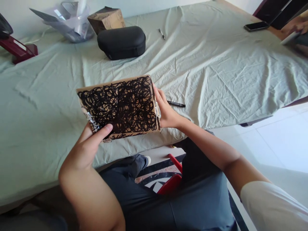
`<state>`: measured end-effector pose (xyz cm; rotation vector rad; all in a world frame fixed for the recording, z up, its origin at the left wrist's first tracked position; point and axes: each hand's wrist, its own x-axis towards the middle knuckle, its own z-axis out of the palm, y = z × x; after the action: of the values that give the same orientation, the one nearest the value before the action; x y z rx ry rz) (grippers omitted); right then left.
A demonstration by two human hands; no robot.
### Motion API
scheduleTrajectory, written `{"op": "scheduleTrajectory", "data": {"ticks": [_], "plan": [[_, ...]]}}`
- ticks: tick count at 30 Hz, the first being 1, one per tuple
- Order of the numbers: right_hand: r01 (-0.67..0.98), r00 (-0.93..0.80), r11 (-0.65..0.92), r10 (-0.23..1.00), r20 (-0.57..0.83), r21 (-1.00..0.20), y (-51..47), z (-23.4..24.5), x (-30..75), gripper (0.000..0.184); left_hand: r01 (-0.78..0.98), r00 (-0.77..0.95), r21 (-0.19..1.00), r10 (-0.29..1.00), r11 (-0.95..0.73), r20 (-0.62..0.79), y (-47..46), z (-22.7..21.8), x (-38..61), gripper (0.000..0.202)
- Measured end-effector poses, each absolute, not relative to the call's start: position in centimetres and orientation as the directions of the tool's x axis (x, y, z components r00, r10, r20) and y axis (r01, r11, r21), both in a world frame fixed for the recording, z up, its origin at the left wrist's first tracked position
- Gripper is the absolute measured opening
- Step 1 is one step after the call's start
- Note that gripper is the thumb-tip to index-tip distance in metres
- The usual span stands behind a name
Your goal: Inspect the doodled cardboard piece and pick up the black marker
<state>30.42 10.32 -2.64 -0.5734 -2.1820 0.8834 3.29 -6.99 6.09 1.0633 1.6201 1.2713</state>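
A cardboard box [120,107], its facing side covered in black scribbled loops, is held up tilted over the front edge of the cloth. My left hand [95,136] grips its lower left corner, the thumb lying on the scribbled face and the other fingers hidden behind. Against the right end of the box is my right hand [165,107], fingers wrapped round the side and partly hidden. Shiny clear tape shows at both ends of the box. A black marker [176,104] lies on the cloth just right of my right hand.
Behind the box stand a black zip case [121,41], another cardboard box [108,20] and a clear plastic basket [72,27] with things in it. A pen [162,33] and a phone [256,26] lie farther back. At the right edge, another person's hand [298,27] is partly visible.
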Motion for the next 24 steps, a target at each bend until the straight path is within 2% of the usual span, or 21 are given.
{"op": "scheduleTrajectory", "data": {"ticks": [6, 11, 14, 17, 20, 24], "plan": [[0.034, -0.635, 0.696, 0.569, 0.523, -0.717, 10.6, -2.9, 30.5, 0.166, 0.033, -0.348, 0.998, 0.936, 0.058, -0.043, -5.8, 6.7, 4.4, 0.062], [0.01, -0.628, 0.598, 0.627, 0.46, -0.802, 10.2, -2.2, 30.2, 0.165, -0.122, -0.319, 0.993, 0.947, 0.0, -0.039, -5.3, 8.1, 5.3, 0.073], [-0.042, -0.624, 0.441, 0.689, 0.368, -0.897, 9.8, -1.6, 30.2, 0.157, -0.096, -0.216, 0.991, 0.974, -0.09, 0.067, -5.0, 7.8, 5.1, 0.09], [-0.155, -0.694, 0.19, 0.677, 0.244, -0.969, 9.3, -1.0, 30.2, 0.129, -0.005, -0.084, 0.981, 0.977, -0.195, 0.194, -4.2, 5.8, 3.8, 0.107], [-0.221, -0.756, 0.022, 0.628, 0.185, -0.975, 9.0, -0.4, 30.1, 0.109, 0.061, -0.042, 0.961, 0.962, -0.268, 0.271, -3.2, 3.5, 2.3, 0.11], [-0.246, -0.779, -0.112, 0.614, 0.127, -0.963, 8.8, -0.3, 29.7, 0.096, 0.143, -0.03, 0.905, 0.912, -0.4, 0.408, -2.0, 2.1, 1.2, 0.14]]}}
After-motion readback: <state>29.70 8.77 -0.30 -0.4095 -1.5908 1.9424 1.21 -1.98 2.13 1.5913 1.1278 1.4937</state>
